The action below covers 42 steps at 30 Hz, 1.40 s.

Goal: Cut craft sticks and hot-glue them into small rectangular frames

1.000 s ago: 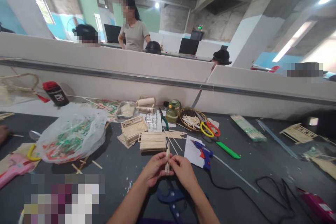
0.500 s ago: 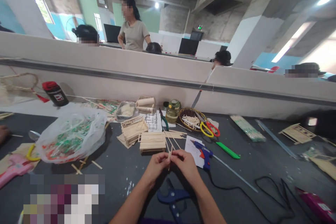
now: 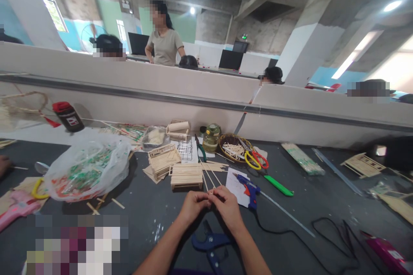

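My left hand (image 3: 192, 207) and my right hand (image 3: 228, 207) meet fingertip to fingertip above the dark table (image 3: 309, 219). Both are closed in a pinch on a small bundle of thin wooden sticks (image 3: 211, 196), mostly hidden by the fingers. Just beyond my hands lies a flat panel of glued sticks (image 3: 186, 175), with a small stick frame (image 3: 163, 158) to its left. A blue cutter (image 3: 211, 242) lies on the table under my wrists. Right of my right hand rests a blue and red glue gun (image 3: 248, 186) on a white paper.
A plastic bag of packets (image 3: 87, 167) lies at left, a pink glue gun (image 3: 17, 209) nearer the left edge. A basket of sticks (image 3: 234, 145), scissors (image 3: 253, 157), a green-handled tool (image 3: 278, 184) and a jar (image 3: 211, 136) stand behind. A black cable (image 3: 335, 234) trails right. People sit behind the white partition (image 3: 206, 84).
The sticks stood upright between my fingers a second ago; now my hands have closed in together and the bundle is tilted and nearly covered. My hands moved slightly away from me.
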Tool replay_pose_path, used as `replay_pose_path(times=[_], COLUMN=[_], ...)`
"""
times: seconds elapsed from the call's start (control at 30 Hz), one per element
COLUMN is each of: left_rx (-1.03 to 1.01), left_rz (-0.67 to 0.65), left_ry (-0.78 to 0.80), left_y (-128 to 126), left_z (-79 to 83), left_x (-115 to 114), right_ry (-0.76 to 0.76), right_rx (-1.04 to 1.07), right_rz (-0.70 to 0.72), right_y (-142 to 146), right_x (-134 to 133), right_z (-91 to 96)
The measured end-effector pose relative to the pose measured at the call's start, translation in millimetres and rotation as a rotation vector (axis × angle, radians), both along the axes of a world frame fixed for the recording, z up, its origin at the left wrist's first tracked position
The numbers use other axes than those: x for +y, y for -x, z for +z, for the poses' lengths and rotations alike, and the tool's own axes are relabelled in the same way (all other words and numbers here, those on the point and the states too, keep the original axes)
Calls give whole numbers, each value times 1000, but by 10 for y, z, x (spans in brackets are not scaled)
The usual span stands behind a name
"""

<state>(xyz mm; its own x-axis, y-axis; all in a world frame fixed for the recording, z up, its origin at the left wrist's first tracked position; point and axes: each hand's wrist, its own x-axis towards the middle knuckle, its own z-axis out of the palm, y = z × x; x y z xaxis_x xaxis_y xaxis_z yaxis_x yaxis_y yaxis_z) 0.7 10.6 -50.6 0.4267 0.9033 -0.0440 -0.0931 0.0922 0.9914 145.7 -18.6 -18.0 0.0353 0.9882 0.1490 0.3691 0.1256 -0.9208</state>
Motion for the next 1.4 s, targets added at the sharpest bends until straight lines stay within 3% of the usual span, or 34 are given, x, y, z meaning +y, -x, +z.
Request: replay_pose_path(times=[0.17,0.43,0.9,1.03,1.23,1.4], left_rx=[135,358,391,407,793,1079], left_rz=[-12,-2,-6,-40,43,-63], left_ry=[-115,-246,-218,-223,-417,-578], left_y=[-12,27,13,95,228,238], left_z=[9,29,-14,70,265,298], left_x=[-38,-75,-61,-51,-63,-99], right_ry=[89,-65,-79,-33,19,-12], right_rx=[50,-111,-97,-15,-9,-147], right_rz=[33,40,43,7,-57,-63], right_y=[-48,-39,-45,-52,-91,-122], right_x=[-64,-135,-96,-98,-105,-134], right_z=[38,99,48,6,17,118])
